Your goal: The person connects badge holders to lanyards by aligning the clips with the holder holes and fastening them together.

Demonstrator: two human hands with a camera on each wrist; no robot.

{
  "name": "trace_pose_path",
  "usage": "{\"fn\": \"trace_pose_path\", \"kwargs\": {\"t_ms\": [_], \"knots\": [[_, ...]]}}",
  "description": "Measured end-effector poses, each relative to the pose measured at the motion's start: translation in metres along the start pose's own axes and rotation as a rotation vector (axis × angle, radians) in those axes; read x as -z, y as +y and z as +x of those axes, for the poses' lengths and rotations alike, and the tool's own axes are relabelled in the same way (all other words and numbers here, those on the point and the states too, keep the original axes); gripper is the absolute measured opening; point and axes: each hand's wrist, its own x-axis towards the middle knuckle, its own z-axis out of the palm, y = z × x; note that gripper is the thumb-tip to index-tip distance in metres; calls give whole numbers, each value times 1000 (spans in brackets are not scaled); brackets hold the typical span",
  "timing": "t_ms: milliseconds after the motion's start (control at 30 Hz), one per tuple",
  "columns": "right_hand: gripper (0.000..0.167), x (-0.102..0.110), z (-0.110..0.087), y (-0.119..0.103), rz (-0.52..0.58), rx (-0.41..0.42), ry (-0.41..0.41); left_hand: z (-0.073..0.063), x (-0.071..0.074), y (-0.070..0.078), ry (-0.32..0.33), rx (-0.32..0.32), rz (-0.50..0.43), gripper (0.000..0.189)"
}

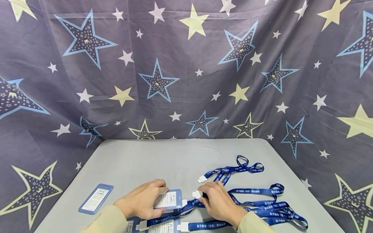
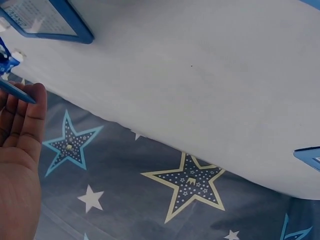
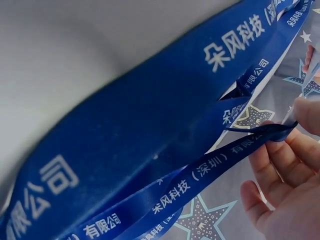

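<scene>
In the head view my left hand (image 1: 142, 199) holds a blue-framed ID card holder (image 1: 170, 199) between thumb and fingers. The left wrist view shows only the thin edge of that holder (image 2: 19, 92) at my fingertips. Just to the right, my right hand (image 1: 220, 202) pinches a blue lanyard close to its white clip (image 1: 197, 194). The right wrist view has the printed strap (image 3: 215, 165) running into the thumb and fingers. Clip and card holder are apart. A different lanyard (image 1: 186, 208) crosses between the hands.
More card holders with lanyards (image 1: 209, 225) lie at the table's near edge, partly cut off. A single card holder (image 1: 96, 198) lies at the left. Beyond my right hand is a looped lanyard (image 1: 230, 169) with its own white clip. Several straps (image 1: 271, 208) spread rightward over the grey table (image 1: 175, 158).
</scene>
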Motion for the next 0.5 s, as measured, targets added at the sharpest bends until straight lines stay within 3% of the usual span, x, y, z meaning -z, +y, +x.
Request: {"fn": "trace_pose_path", "kwargs": {"t_ms": [500], "knots": [[22, 3, 0, -4, 21, 27, -15, 7, -1, 6, 6, -23, 24, 50]]}}
